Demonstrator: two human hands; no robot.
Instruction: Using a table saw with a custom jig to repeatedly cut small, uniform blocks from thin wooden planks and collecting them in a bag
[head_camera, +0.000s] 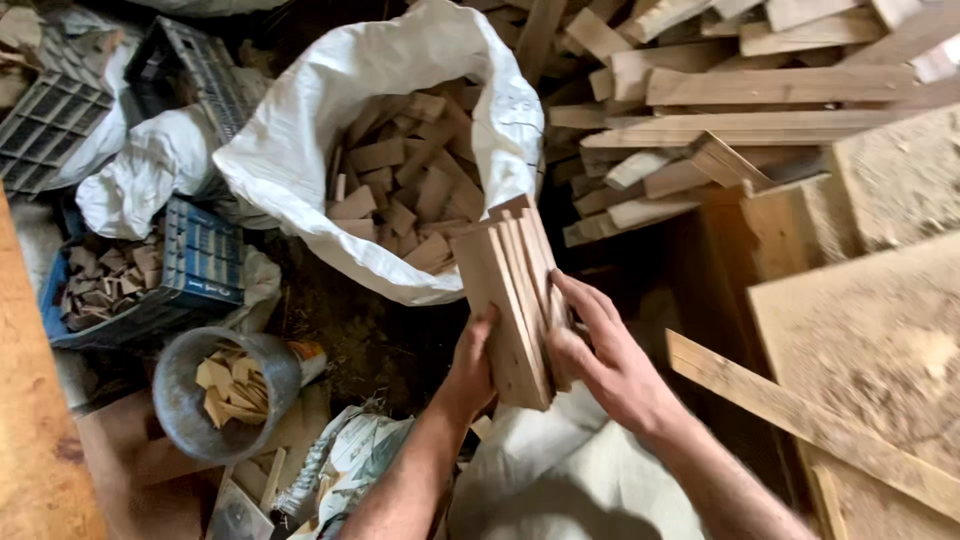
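A stack of several flat wooden slats (512, 285) is pressed between both my hands, held on edge. My left hand (471, 368) grips its near left side, thumb up along the face. My right hand (605, 352) clasps the right side, fingers spread over the slat edges. The stack's far end points toward the mouth of a big white sack (300, 130), which is filled with short wood offcuts (405, 180). The sack's rim lies just beyond and left of the stack.
A pile of long wood strips (720, 100) lies at the top right. A sawdust-covered bench (880, 340) with a loose batten (800, 420) is on the right. At left are a blue crate of wood scraps (205, 265), a grey bucket (185, 400), and black crates (60, 115).
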